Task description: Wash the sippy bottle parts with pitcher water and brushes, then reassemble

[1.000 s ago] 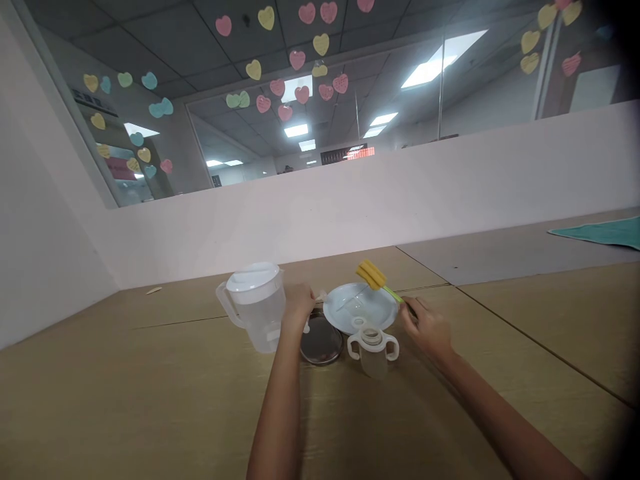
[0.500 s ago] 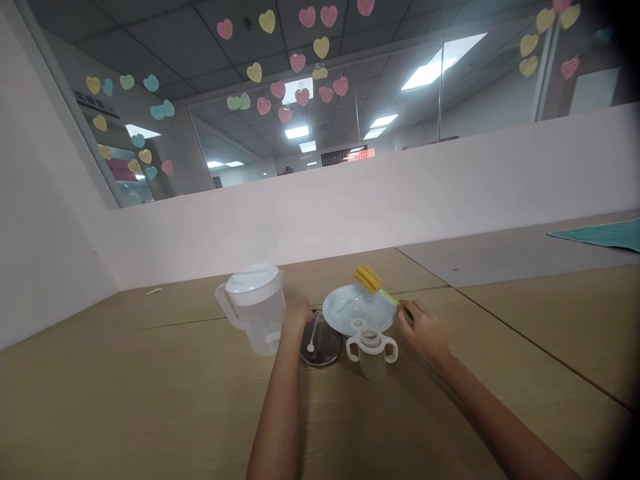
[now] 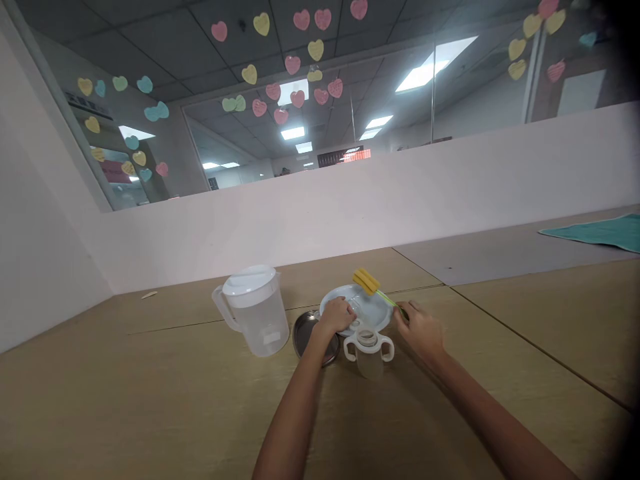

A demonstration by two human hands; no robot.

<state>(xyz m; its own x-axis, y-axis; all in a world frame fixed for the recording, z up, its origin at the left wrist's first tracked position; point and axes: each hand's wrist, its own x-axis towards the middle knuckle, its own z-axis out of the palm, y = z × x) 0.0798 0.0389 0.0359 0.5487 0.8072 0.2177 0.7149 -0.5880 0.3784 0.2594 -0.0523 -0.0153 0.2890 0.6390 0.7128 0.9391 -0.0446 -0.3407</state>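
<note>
At far left of the table (image 3: 200, 400), a pale stick (image 3: 149, 295), too small to make out clearly. Left of centre, a lidded pitcher (image 3: 257, 317), upright, contents hard to judge through cloudy walls. Just right of it, a dark round plate (image 3: 304, 335), partly covered by the left wrist, with something pale and unclear at its upper rim. In the lower centre, left hand (image 3: 337, 315) over the left part of a white bowl (image 3: 375, 315), fingers bent, tips beside a clear piece (image 3: 356, 305) inside; cannot tell if gripping it. Before the bowl, a two-handled cup (image 3: 369, 360), upright, hiding part of the near rim. Right of centre, right hand (image 3: 421, 330) closed around the green handle of a sponge brush (image 3: 367, 281), yellow head above the bowl, handle end lost in the fist. At the right edge, a teal cloth (image 3: 595, 232), cut off by the frame. Counted: one stick, one pitcher, one plate, one bowl, one cup, one brush, one cloth. Across the top, many heart-shaped notes (image 3: 293, 65), some overlapping.
</note>
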